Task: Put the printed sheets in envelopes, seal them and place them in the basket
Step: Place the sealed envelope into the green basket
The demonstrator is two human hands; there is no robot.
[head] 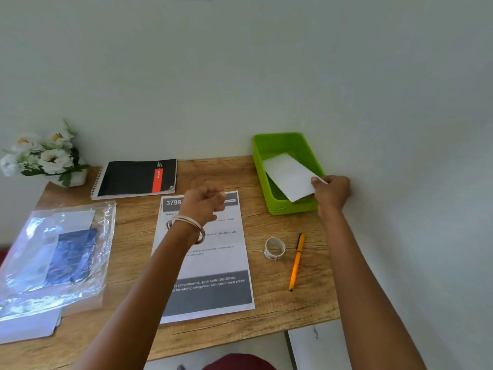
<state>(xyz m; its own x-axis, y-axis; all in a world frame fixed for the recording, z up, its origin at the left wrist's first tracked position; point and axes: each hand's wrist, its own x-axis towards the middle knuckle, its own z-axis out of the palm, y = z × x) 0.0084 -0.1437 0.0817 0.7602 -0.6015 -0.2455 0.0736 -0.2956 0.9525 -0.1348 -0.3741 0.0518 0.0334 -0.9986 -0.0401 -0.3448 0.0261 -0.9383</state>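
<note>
My right hand [330,194] pinches the near corner of a white envelope [289,176], which lies tilted inside the green basket [282,208] at the table's back right. My left hand [205,204] hovers over the top of a printed sheet [213,263] in the middle of the table, fingers loosely curled, holding nothing. The sheet lies flat, with a grey header band and a grey footer band. A clear plastic bag [53,257] with more white envelopes and a blue pack rests on the left.
A tape roll [274,248] and an orange pen [296,261] lie right of the sheet. A black spiral notebook [136,178] and a pot of white flowers [45,156] stand at the back left. The wall runs close behind and to the right.
</note>
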